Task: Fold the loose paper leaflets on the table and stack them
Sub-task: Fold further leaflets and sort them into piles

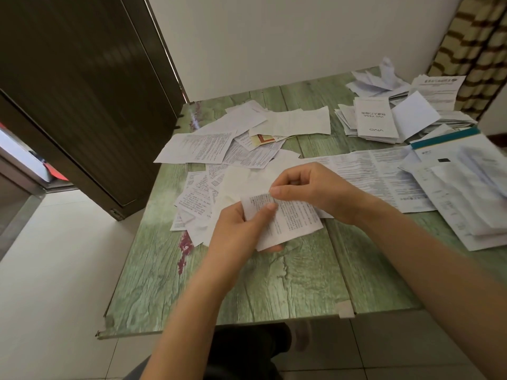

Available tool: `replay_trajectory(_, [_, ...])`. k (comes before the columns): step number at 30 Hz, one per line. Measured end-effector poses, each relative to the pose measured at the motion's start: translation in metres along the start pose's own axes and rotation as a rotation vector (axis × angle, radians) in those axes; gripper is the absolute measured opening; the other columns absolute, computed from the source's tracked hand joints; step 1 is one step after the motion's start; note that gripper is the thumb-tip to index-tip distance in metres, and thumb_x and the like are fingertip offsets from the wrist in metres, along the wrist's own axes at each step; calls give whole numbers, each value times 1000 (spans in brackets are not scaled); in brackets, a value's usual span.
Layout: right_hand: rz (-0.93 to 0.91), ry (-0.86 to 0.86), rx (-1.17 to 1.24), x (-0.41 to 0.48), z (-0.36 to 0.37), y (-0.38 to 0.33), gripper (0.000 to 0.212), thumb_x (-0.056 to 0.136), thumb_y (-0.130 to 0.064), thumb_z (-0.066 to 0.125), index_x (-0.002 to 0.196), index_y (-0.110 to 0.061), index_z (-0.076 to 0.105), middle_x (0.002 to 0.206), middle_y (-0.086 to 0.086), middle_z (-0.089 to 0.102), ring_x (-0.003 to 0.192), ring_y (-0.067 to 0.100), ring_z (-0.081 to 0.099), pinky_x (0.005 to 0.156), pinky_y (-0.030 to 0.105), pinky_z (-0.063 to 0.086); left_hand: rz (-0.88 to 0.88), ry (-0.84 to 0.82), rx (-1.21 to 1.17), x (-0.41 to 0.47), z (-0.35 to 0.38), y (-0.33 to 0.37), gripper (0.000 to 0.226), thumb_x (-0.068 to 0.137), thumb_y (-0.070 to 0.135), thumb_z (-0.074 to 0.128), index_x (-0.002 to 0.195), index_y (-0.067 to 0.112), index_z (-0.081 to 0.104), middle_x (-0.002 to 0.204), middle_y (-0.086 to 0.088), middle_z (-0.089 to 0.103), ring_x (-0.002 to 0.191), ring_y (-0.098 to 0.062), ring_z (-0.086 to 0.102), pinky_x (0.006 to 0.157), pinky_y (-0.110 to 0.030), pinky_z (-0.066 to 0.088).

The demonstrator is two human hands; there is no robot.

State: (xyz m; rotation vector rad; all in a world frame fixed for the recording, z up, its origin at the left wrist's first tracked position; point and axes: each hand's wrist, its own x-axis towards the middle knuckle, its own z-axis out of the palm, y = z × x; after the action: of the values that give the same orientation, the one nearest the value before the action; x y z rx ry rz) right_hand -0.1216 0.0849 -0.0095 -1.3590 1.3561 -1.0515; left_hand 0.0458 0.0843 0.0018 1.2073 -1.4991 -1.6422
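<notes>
Mostly green wood-grain table point(274, 283), loose leaflets point(208, 149) scattered across its far half, folded stack point(375, 119) at far right. Left hand point(241, 229) pinches small printed leaflet point(288, 220) by its left edge, above table centre; right hand point(310, 187) pinches its top edge.

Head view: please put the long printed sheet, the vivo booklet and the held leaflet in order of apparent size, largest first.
1. long printed sheet
2. held leaflet, though it is nearest the camera, so its lead over the booklet is unsure
3. vivo booklet, lying farther away
</notes>
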Motion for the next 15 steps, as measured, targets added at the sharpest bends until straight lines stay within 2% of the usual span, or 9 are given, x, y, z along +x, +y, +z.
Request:
replay_trajectory(2, [0,-14,-23,-1,-1,-1,5,85,-13,67,82,-10,70,76,-4,65,75,7,59,71,19,45,78,84,119,3,-1,-1,16,93,22,55,82,17,66,76,1,68,64,-11,64,50,-24,51])
replay_trajectory(5, [-7,-24,-62,-2,0,-4,9,86,-12,65,78,-15,69,73,-6,63,73,6,55,68,17,42,217,173,298,7,0,-2,23,95,20,51,76,20,65,72,7,62,66,-9,54,60,-27,43])
replay_trajectory(10, [-2,37,-64,-3,-8,-9,10,87,-7,63,79,-10,68,73,-1,63,60,1,55,57,13,44,259,247,252,8,-7,2,24,96,18,51,75,16,63,73,0,59,71,-18,53,66,-37,44])
replay_trajectory(13, [2,70,-81,-5,-11,-11,8,87,-3,62,81,-6,66,67,-2,62,54,2,53,54,14,44,241,276,225,8,-13,1,25,96,18,50,75,16,63,77,-5,61,73,-18,53,66,-31,43])
replay_trajectory(15, [-1,89,-95,-8,-10,-13,5,86,-3,63,83,-2,67,69,0,63,53,2,53,54,15,44,236,260,202,3,-11,0,25,96,18,50,75,18,62,77,-2,60,72,-15,54,59,-24,46])
